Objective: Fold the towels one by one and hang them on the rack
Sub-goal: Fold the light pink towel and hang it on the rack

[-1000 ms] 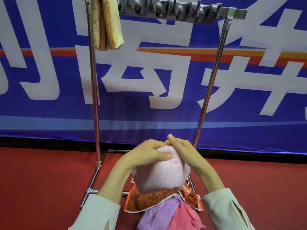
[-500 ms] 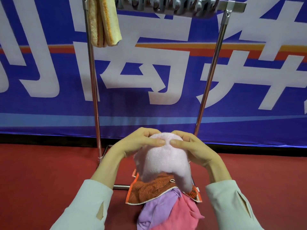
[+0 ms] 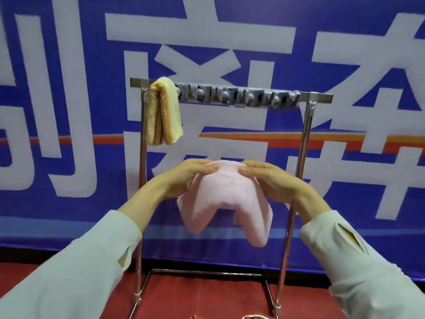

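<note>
Left hand (image 3: 184, 178) and right hand (image 3: 271, 180) pinched the pink towel (image 3: 225, 203) by its fold; rack bar (image 3: 239, 97) ran crosswise above, beyond them.

One pink towel (image 3: 225, 199), plain pale pink. One yellow towel (image 3: 164, 111), cream-yellow with orange edge bands. Rack (image 3: 305, 143), silver poles; clip strip (image 3: 239, 97), grey. Banner (image 3: 322, 19), deep blue, large white characters, orange-and-red stripe, light-blue band low down. Floor (image 3: 207, 295), red. Sleeves (image 3: 80, 272), pale grey-green.

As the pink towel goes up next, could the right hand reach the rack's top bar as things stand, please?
Probably yes: the right hand holds the pink towel below the top bar, nothing between; the yellow towel hangs far left.
</note>
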A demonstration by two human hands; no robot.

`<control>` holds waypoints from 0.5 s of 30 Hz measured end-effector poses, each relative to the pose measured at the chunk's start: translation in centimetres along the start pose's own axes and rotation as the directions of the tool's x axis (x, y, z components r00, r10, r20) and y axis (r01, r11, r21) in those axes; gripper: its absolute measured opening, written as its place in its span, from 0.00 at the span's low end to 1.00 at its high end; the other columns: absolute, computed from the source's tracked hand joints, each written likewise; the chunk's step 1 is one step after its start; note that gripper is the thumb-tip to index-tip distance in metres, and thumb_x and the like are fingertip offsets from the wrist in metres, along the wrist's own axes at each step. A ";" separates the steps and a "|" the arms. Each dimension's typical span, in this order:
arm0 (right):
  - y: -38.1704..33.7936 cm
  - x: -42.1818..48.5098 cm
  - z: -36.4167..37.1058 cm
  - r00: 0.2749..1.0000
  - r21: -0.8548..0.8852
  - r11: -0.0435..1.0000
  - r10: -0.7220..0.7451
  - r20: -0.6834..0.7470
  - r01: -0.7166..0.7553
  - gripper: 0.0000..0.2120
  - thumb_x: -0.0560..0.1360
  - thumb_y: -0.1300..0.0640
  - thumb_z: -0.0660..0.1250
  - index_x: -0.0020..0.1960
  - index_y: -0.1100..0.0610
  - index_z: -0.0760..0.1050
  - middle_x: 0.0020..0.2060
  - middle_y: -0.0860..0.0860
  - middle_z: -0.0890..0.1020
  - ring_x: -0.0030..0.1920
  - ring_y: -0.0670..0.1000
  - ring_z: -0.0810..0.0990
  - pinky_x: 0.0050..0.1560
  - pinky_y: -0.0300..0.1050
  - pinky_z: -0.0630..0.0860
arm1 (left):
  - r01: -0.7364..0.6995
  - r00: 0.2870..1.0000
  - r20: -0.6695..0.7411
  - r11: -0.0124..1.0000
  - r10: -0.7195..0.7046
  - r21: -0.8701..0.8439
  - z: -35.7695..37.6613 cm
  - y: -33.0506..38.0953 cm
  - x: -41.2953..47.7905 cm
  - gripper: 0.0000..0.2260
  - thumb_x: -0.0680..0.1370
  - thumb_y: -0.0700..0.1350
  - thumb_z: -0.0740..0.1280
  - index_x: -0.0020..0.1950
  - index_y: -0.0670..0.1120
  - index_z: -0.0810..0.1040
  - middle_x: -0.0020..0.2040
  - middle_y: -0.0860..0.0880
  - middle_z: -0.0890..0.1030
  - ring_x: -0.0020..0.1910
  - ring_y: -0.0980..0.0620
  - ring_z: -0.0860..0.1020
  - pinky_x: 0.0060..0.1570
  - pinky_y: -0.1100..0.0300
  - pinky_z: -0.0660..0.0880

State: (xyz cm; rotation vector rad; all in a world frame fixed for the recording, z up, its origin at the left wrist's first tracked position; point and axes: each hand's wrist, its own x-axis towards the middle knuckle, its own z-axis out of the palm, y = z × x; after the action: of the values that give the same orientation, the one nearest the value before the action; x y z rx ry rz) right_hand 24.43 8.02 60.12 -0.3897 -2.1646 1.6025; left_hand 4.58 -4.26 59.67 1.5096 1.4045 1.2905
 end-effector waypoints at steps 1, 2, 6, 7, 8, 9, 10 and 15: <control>-1.0 1.3 -0.5 0.999 0.036 0.999 -0.036 -0.019 0.037 0.25 0.74 0.52 0.67 0.65 0.67 0.71 0.54 0.59 0.78 0.53 0.57 0.77 0.56 0.53 0.72 | -0.032 0.999 0.000 0.998 0.032 -0.054 -0.7 1.1 0.6 0.13 0.77 0.48 0.65 0.59 0.44 0.80 0.52 0.48 0.83 0.50 0.51 0.80 0.50 0.57 0.76; -2.0 2.5 -0.9 0.997 0.067 0.995 -0.073 -0.031 0.075 0.26 0.74 0.53 0.67 0.65 0.69 0.69 0.55 0.60 0.76 0.54 0.58 0.75 0.57 0.55 0.70 | -0.058 0.998 0.004 0.991 0.058 -0.117 -1.6 2.0 1.3 0.12 0.78 0.46 0.64 0.58 0.46 0.80 0.50 0.48 0.84 0.48 0.52 0.80 0.46 0.59 0.76; -4.9 7.1 -1.7 0.984 0.105 0.981 -0.158 -0.079 0.166 0.22 0.78 0.56 0.64 0.65 0.71 0.69 0.56 0.63 0.76 0.54 0.60 0.74 0.58 0.56 0.70 | -0.125 0.988 -0.124 0.952 0.093 -0.278 -4.9 4.4 4.2 0.12 0.75 0.45 0.66 0.55 0.42 0.82 0.47 0.43 0.80 0.46 0.48 0.76 0.50 0.53 0.71; -5.4 8.3 -1.7 0.978 0.109 0.976 -0.178 -0.112 0.190 0.19 0.79 0.57 0.62 0.65 0.69 0.71 0.56 0.63 0.78 0.55 0.60 0.76 0.59 0.56 0.71 | -0.143 0.982 -0.158 0.948 0.100 -0.286 -5.4 4.9 4.8 0.11 0.77 0.44 0.65 0.55 0.41 0.81 0.45 0.43 0.80 0.45 0.48 0.76 0.50 0.53 0.71; -5.9 9.4 -1.6 0.969 0.113 0.970 -0.198 -0.147 0.215 0.17 0.80 0.58 0.61 0.64 0.67 0.73 0.57 0.62 0.80 0.56 0.59 0.78 0.60 0.56 0.73 | -0.157 0.977 -0.186 0.944 0.105 -0.291 -5.7 5.3 5.3 0.11 0.78 0.43 0.63 0.56 0.40 0.80 0.44 0.44 0.81 0.45 0.49 0.78 0.48 0.55 0.74; -6.3 10.6 -1.6 0.961 0.128 0.963 -0.215 -0.175 0.239 0.15 0.81 0.59 0.60 0.63 0.65 0.75 0.58 0.61 0.81 0.57 0.60 0.79 0.63 0.57 0.73 | -0.181 0.972 -0.198 0.937 0.124 -0.300 -5.9 5.7 5.8 0.11 0.80 0.42 0.60 0.56 0.40 0.79 0.42 0.45 0.83 0.42 0.49 0.80 0.44 0.57 0.76; -6.6 11.9 -1.4 0.954 0.150 0.954 -0.230 -0.194 0.260 0.15 0.80 0.59 0.61 0.63 0.64 0.76 0.58 0.61 0.81 0.60 0.61 0.79 0.65 0.59 0.73 | -0.200 0.968 -0.212 0.922 0.134 -0.331 -6.3 6.0 6.4 0.11 0.81 0.41 0.58 0.55 0.39 0.79 0.39 0.45 0.84 0.39 0.51 0.82 0.39 0.58 0.78; -8.7 17.8 0.0 0.927 0.239 0.922 -0.231 -0.296 0.306 0.15 0.78 0.57 0.66 0.62 0.64 0.77 0.58 0.61 0.81 0.61 0.60 0.79 0.65 0.58 0.73 | -0.325 0.898 -0.405 0.879 0.171 -0.350 -8.1 7.2 9.1 0.15 0.80 0.36 0.56 0.42 0.38 0.80 0.29 0.46 0.81 0.35 0.51 0.81 0.33 0.62 0.78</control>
State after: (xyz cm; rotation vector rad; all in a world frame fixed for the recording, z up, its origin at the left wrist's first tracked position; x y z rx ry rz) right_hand 9.04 13.58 71.28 -0.1899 -1.6804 1.5707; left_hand -1.83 2.31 70.43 1.2289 1.0673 1.9743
